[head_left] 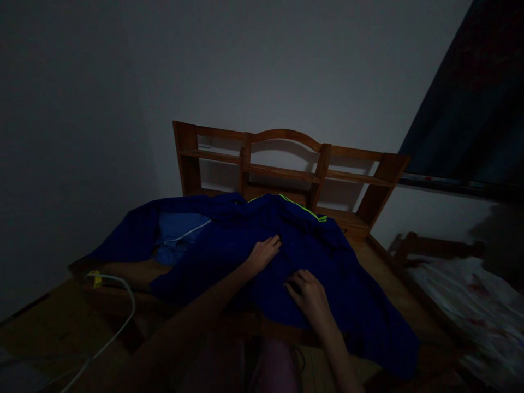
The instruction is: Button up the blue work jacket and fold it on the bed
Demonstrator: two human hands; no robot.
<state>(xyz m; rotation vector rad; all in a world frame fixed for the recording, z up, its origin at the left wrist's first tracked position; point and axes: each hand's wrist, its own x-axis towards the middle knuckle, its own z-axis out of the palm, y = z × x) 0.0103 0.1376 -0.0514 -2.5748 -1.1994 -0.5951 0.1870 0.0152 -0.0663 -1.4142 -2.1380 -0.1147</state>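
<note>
A dark blue jacket with bright yellow-green stripes lies spread over the wooden desk, its two sleeves reaching out left and right. My left hand rests on the middle of the jacket, fingers stretched out over the cloth. Lower and to the right, my right hand touches the jacket near its front edge; its fingers are bent, with a gap between thumb and fingers. A lighter blue patch of cloth with a thin white line across it shows at the jacket's left side.
A wooden shelf unit stands at the back of the desk against the wall. A white cable with a yellow piece hangs over the left front edge. Right of the desk is a bed with pale bedding, beneath a dark curtain. The room is dim.
</note>
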